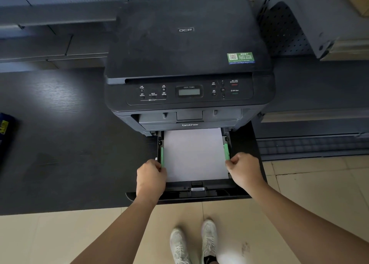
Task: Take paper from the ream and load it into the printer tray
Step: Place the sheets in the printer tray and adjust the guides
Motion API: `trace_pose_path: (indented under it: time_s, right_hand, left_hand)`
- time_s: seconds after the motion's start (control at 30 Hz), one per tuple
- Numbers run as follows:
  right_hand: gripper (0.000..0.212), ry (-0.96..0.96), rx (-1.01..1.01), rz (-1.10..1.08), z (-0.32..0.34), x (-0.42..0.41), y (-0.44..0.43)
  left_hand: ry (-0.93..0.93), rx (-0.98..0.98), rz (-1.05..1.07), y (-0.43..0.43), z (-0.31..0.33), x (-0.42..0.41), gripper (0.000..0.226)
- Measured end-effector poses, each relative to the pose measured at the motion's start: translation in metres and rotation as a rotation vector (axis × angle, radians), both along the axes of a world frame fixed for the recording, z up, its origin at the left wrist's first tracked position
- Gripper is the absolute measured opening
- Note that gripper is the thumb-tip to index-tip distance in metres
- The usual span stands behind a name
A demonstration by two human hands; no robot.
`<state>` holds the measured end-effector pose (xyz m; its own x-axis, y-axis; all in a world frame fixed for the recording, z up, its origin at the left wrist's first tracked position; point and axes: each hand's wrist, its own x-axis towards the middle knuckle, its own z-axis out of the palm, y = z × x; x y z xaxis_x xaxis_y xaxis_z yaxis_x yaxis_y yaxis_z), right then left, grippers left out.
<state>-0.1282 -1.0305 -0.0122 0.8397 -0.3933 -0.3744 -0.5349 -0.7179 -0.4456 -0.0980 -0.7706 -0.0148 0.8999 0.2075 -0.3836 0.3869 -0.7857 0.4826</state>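
Note:
A black printer stands on a dark table, its paper tray pulled out toward me over the table edge. White paper lies flat in the tray between two green side guides. My left hand is closed on the tray's left side at the left green guide. My right hand is closed on the tray's right side at the right green guide. The ream cannot be made out with certainty.
The dark table spreads to the left, with a blue and yellow package at its left edge. Grey perforated metal shelving rises at the right. Beige floor tiles and my white shoes are below.

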Motion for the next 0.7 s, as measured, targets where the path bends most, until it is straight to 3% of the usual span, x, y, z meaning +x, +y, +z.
trace_pose_path:
  time_s: [0.27, 0.4, 0.53, 0.7]
  right_hand:
    - [0.026, 0.018, -0.021, 0.004, 0.008, -0.003, 0.000]
    - [0.039, -0.078, -0.029, 0.037, 0.032, -0.015, -0.011]
    - [0.053, -0.185, 0.141, -0.072, 0.060, -0.052, -0.040]
    - [0.093, -0.015, 0.324, -0.140, 0.052, -0.124, -0.053]
  left_hand:
    - [0.037, -0.020, 0.022, 0.001, 0.006, 0.001, 0.014]
    - [-0.026, -0.054, -0.008, 0.017, 0.026, -0.007, 0.030]
    - [-0.156, -0.135, 0.063, 0.060, 0.043, -0.039, 0.059]
    - [0.000, -0.261, 0.189, 0.093, 0.032, -0.099, 0.109]
